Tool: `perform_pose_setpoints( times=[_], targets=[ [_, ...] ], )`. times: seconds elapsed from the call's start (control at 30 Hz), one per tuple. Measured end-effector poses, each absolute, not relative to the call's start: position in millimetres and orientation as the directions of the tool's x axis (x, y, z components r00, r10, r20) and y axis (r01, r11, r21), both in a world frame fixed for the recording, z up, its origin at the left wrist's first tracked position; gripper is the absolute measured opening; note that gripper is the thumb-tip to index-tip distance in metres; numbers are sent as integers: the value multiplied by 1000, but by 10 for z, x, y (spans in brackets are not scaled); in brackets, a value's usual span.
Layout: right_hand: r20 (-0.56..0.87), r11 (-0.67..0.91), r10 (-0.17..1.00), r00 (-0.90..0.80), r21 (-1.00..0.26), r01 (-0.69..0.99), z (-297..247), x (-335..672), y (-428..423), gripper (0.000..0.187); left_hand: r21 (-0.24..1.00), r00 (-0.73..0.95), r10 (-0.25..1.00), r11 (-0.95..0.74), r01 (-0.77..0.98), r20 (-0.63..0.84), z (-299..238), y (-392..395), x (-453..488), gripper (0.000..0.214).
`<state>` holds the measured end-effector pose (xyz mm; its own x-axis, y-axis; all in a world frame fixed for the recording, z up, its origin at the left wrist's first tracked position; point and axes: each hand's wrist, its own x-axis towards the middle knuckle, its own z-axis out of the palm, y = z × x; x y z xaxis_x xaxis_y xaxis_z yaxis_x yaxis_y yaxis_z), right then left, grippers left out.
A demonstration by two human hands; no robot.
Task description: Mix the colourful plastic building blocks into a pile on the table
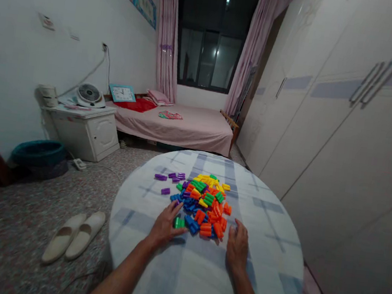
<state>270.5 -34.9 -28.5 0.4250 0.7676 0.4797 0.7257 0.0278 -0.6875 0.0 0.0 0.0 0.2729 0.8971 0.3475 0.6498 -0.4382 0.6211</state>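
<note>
- Round table (269,251), covered with a pale checked cloth, fills the lower centre of the view.
- Pile of small plastic blocks (206,205) lies on the cloth just ahead of both hands; colours seen: orange, blue, green, yellow, purple.
- A few purple blocks (169,178) lie apart at the pile's far left edge.
- Left hand (165,224) rests palm down at the near left edge of the pile, fingers loosely spread. Thumb and fingertips touch a green block (178,222); whether it is gripped, I cannot tell.
- Right hand (237,245) lies flat on the cloth, open, fingers forward, just beside the orange blocks (207,229) at the pile's near right edge. It holds nothing.
- Both forearms enter from the bottom edge, bare.
- Floor, left of the table: a pair of pale slippers (74,236), side by side.
- Far end of the room: a bed (184,126) with pink cover under a dark window (211,39), pink curtains either side.
- Left wall: a white cabinet (86,133) bearing a small fan (88,94).
- Right side: white wardrobe (343,136) doors, closed.
</note>
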Motion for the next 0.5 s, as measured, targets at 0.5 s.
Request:
perform_pose_setpoints(
  times=[0.5],
  targets=[
    [491,126,812,315,-675,727,-227,2630,-391,37,491,189,876,-414,766,444,-4,14,980,68]
  ],
)
